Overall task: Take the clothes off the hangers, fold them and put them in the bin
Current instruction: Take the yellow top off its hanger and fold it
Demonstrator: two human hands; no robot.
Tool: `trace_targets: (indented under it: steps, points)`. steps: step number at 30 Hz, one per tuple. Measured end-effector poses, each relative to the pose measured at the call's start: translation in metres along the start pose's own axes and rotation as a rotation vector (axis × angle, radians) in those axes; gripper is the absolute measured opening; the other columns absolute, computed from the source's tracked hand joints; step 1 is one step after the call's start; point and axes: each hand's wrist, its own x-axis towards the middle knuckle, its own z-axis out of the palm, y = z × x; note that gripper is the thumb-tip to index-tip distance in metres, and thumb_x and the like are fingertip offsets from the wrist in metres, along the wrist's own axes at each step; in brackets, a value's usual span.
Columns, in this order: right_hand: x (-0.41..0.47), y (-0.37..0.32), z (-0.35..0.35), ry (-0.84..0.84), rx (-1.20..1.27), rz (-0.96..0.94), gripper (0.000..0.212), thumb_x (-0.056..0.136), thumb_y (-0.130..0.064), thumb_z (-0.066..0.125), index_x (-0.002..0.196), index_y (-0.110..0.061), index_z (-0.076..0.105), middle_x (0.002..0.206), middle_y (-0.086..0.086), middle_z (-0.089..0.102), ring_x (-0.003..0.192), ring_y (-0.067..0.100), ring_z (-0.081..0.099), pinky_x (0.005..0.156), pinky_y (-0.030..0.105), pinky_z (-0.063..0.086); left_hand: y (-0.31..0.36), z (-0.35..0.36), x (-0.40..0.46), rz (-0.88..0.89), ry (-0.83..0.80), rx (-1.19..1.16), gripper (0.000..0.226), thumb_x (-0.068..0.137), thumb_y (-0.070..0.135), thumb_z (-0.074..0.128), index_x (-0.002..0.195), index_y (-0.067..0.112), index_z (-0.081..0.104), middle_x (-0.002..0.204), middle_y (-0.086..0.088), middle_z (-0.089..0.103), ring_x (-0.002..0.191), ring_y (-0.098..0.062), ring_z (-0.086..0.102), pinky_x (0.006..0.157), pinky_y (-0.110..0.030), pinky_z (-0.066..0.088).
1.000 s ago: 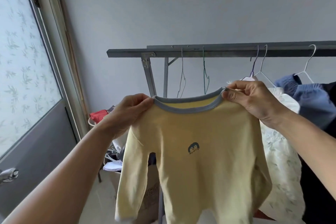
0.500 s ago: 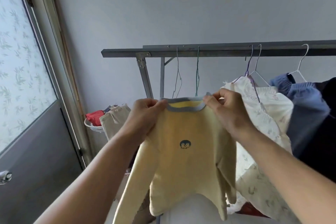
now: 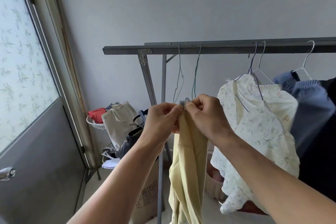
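Both arms reach up and forward, meeting dead center. The left hand (image 3: 161, 120) and right hand (image 3: 205, 116) are knuckle to knuckle, each pinching the grey collar of the pale yellow top (image 3: 189, 169), which hangs folded lengthwise straight down toward 6 o'clock. Behind them the grey clothes rack (image 3: 218, 48) carries two bare wire hangers (image 3: 179, 78). At 3 o'clock a cream floral garment (image 3: 254, 123) hangs on a hanger, with a blue garment (image 3: 309, 96) just beside it. Around 9 o'clock there's a beige tote bag (image 3: 118, 120) and a cardboard box (image 3: 147, 196) lower down.
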Motion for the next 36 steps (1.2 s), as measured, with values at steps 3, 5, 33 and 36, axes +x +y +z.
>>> trace_targets:
  steps: [3,5,33,36]
  points:
    - [0.001,-0.002,0.001,-0.023,-0.017,0.011,0.020,0.095,-0.037,0.059,0.084,-0.020,0.062,0.078,-0.007,0.066,0.077,0.013,0.064,0.072,0.029,0.053,0.003,0.002,-0.003,0.002,0.007,-0.027,0.020,0.097,0.016,0.060,0.095,-0.001,0.070,0.075,-0.015,0.071,0.062,-0.020,0.070,0.057,-0.029,0.059]
    - [0.001,-0.004,0.002,-0.030,-0.042,-0.010,0.021,0.095,-0.036,0.058,0.084,-0.019,0.063,0.078,-0.006,0.067,0.079,0.015,0.065,0.078,0.035,0.055,0.007,0.003,-0.006,-0.002,0.000,-0.048,0.019,0.098,0.013,0.058,0.094,-0.002,0.069,0.070,-0.009,0.070,0.060,-0.016,0.070,0.056,-0.026,0.057]
    - [-0.006,0.047,-0.028,-0.291,0.293,-0.046,0.019,0.089,-0.025,0.068,0.097,-0.016,0.053,0.096,0.000,0.063,0.090,0.023,0.067,0.084,0.039,0.056,0.035,-0.019,0.052,0.417,-0.358,0.549,0.028,0.087,0.023,0.074,0.066,0.016,0.056,0.057,0.015,0.042,0.056,-0.002,0.036,0.051,-0.017,0.031]
    - [-0.014,0.052,-0.022,-0.316,0.286,-0.049,0.025,0.082,-0.031,0.074,0.097,-0.017,0.061,0.098,0.002,0.069,0.090,0.019,0.069,0.083,0.037,0.059,0.040,-0.022,0.052,0.427,-0.356,0.521,0.030,0.087,0.023,0.073,0.066,0.012,0.054,0.059,0.012,0.040,0.057,-0.003,0.035,0.050,-0.017,0.030]
